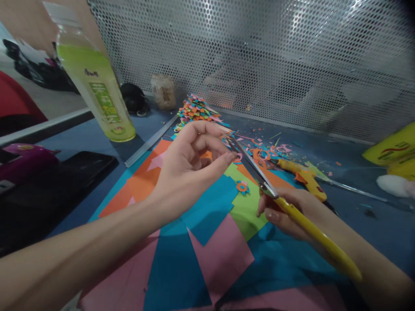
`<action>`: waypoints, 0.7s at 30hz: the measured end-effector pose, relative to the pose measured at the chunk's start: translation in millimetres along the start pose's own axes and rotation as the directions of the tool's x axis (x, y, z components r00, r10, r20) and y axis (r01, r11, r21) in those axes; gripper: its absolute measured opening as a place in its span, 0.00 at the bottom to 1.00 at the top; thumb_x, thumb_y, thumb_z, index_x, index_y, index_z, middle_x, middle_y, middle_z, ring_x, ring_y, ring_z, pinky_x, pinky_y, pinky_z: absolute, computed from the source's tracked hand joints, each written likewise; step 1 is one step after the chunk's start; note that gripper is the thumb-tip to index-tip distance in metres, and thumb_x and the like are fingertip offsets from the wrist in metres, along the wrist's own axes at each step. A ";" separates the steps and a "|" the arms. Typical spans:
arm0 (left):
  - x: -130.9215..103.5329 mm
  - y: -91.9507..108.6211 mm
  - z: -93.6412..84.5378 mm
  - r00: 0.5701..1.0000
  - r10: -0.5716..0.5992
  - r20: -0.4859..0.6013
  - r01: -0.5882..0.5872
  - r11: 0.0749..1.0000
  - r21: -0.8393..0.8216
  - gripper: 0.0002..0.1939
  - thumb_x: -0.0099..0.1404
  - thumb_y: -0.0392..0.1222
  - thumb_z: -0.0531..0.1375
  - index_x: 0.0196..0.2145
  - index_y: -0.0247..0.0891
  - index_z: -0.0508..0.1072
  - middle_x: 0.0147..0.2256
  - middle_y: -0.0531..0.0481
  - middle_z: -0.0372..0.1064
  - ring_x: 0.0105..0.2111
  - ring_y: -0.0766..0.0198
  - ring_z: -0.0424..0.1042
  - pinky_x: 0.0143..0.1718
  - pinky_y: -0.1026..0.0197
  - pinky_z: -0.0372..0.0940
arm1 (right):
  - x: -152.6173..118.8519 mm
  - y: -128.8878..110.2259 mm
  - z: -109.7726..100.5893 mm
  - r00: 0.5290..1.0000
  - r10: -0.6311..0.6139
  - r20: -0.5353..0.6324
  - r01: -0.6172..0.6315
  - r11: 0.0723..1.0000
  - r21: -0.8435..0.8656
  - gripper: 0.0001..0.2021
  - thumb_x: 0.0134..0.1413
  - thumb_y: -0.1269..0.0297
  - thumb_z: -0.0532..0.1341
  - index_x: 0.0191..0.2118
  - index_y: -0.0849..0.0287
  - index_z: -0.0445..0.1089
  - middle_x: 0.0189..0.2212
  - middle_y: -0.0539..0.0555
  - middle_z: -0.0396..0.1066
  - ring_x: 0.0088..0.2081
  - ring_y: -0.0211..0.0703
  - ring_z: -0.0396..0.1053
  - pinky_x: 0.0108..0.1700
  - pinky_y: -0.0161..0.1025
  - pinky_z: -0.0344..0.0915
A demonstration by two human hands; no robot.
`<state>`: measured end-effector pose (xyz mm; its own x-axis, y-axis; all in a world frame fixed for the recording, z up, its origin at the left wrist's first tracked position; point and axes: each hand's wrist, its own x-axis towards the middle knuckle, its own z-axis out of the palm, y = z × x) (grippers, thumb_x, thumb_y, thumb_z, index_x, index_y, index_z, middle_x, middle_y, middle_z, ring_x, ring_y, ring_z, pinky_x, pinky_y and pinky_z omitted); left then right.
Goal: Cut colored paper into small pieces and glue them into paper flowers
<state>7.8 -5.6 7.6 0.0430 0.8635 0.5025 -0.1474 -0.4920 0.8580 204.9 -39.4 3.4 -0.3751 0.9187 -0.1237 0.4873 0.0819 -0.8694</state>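
Note:
My right hand [292,211] is wrapped round a pair of scissors with yellow handles [311,233], whose metal blades point up and to the left. At the blade tips is my left hand [197,160], its thumb and fingers curled into a pinch. What lies between those fingertips is too small to make out; a bit of pink paper shows just beside the thumb. Below the blades, a small orange and blue paper flower [242,187] lies on a green sheet [248,211]. Blue sheets [210,201] and pink sheets [223,259] overlap under both hands.
Behind my left hand rises a heap of colourful paper pieces [196,108], with scraps [272,151] to its right. A yellow glue gun [304,175] lies at right. On the left are a drink bottle [97,90], a clear strip [152,140] and a phone [87,166]. Perforated metal [243,56] closes the back.

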 end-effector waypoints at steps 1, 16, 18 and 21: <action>-0.1 0.2 0.2 1.000 -0.001 -0.003 0.001 1.000 -0.004 0.12 0.53 0.34 0.64 0.34 0.41 0.67 0.25 0.56 0.67 0.27 0.68 0.68 0.29 0.65 0.64 | -0.1 -0.2 0.1 1.000 0.003 0.000 -0.003 1.000 -0.002 0.17 0.43 0.50 0.63 0.25 0.60 0.64 0.19 0.47 0.58 0.21 0.32 0.55 0.21 0.30 0.57; 0.1 0.5 0.4 1.000 -0.007 -0.013 0.007 1.000 0.017 0.11 0.53 0.35 0.64 0.33 0.42 0.66 0.25 0.56 0.67 0.28 0.67 0.69 0.29 0.63 0.65 | -2.3 1.5 -1.8 1.000 -0.017 -0.020 0.014 0.993 -0.114 0.17 0.46 0.48 0.60 0.24 0.59 0.64 0.20 0.48 0.59 0.22 0.35 0.57 0.21 0.31 0.56; 0.2 0.7 0.6 1.000 -0.009 -0.014 0.009 1.000 0.023 0.12 0.53 0.36 0.64 0.33 0.42 0.66 0.25 0.56 0.68 0.28 0.67 0.70 0.28 0.64 0.65 | -2.6 1.8 -2.1 1.000 -0.014 -0.026 0.011 0.994 -0.108 0.17 0.45 0.49 0.61 0.24 0.59 0.64 0.20 0.48 0.58 0.22 0.34 0.57 0.21 0.31 0.56; 0.8 1.2 0.7 1.000 -0.002 -0.015 0.003 1.000 0.028 0.12 0.53 0.37 0.65 0.33 0.42 0.65 0.25 0.55 0.68 0.28 0.67 0.70 0.28 0.64 0.64 | -2.5 1.9 -2.6 1.000 0.002 -0.030 -0.005 0.996 -0.088 0.17 0.43 0.49 0.62 0.24 0.59 0.64 0.19 0.47 0.57 0.21 0.34 0.56 0.20 0.30 0.55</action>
<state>8.4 -5.6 9.1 0.0289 0.8661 0.4990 -0.1192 -0.4927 0.8620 208.8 -40.6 3.3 -0.3504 0.9299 -0.1114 0.5563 0.1110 -0.8235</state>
